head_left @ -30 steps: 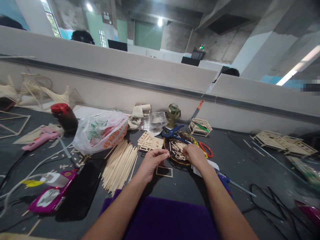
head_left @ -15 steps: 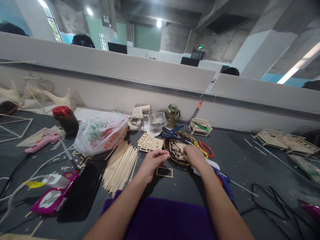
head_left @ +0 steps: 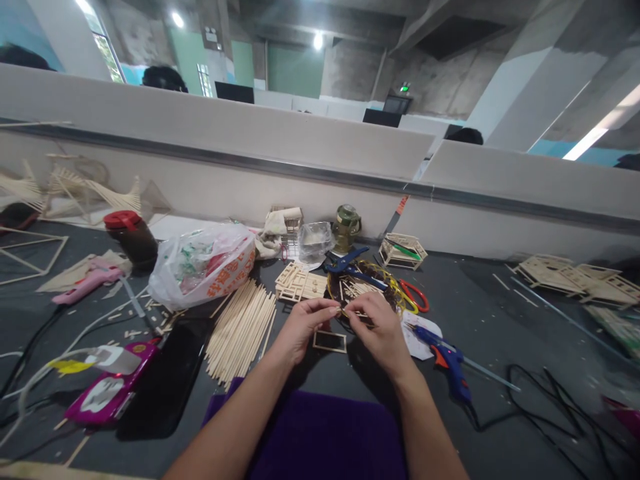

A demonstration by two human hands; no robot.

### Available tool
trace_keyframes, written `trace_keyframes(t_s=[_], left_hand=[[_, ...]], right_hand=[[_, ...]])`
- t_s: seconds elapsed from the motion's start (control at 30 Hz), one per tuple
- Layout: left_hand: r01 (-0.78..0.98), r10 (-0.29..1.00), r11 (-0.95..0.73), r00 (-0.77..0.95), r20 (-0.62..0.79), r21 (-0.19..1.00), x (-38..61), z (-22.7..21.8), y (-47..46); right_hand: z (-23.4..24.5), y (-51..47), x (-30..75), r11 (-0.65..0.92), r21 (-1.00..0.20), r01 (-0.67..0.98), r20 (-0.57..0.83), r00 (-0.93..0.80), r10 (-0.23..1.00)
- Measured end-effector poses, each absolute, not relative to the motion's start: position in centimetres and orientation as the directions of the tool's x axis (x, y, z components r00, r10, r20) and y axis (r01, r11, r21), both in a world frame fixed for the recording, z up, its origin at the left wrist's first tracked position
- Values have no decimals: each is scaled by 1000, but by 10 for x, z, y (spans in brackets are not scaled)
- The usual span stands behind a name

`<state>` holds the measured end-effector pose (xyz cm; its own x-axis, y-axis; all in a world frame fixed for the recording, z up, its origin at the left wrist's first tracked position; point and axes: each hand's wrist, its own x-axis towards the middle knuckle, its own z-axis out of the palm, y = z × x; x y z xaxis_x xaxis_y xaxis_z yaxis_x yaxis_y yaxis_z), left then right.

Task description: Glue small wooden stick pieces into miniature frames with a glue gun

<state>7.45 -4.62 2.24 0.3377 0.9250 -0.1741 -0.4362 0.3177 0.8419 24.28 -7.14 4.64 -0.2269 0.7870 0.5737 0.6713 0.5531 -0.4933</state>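
My left hand [head_left: 306,325] and my right hand [head_left: 379,328] meet fingertip to fingertip, both closed in a pinch. What lies between their fingers is too small to make out. Just below them a small rectangular wooden stick frame [head_left: 330,342] lies on the dark table. Behind the fingers stands a round basket with a yellow wire rim [head_left: 400,293], partly hidden by my right hand, with short cut sticks [head_left: 356,288] in it. A wooden stick model [head_left: 295,283] sits behind my left hand. Blue-handled pliers [head_left: 350,259] rest across the basket.
Long wooden sticks [head_left: 241,333] lie left of my hands, near a black phone [head_left: 165,383] and a plastic bag [head_left: 203,267]. A blue glue gun [head_left: 450,367] lies right, with red-handled scissors [head_left: 416,297] behind. A green jar [head_left: 347,229] stands at the back.
My right hand has come out of the basket of short sticks and moved left to my left hand's fingertips. The glue gun shows more fully. My left hand has barely moved.
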Motion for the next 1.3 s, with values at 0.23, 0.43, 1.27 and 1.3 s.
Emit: trace_keyframes(t_s=[0.23, 0.43, 1.27, 1.3], left_hand=[[-403, 912, 305, 384, -144, 863, 74, 22, -48], [-371, 916, 272, 383, -121, 888, 75, 21, -49], [-299, 948, 170, 311, -72, 939, 75, 28, -51], [-296, 947, 168, 313, -70, 940, 75, 27, -51]], right_hand=[[46, -71, 246, 571, -492, 658, 567, -256, 783], [47, -72, 246, 586, -480, 653, 568, -278, 775], [39, -75, 243, 454, -668, 590, 484, -119, 867], [39, -75, 243, 455, -667, 589, 485, -120, 866]])
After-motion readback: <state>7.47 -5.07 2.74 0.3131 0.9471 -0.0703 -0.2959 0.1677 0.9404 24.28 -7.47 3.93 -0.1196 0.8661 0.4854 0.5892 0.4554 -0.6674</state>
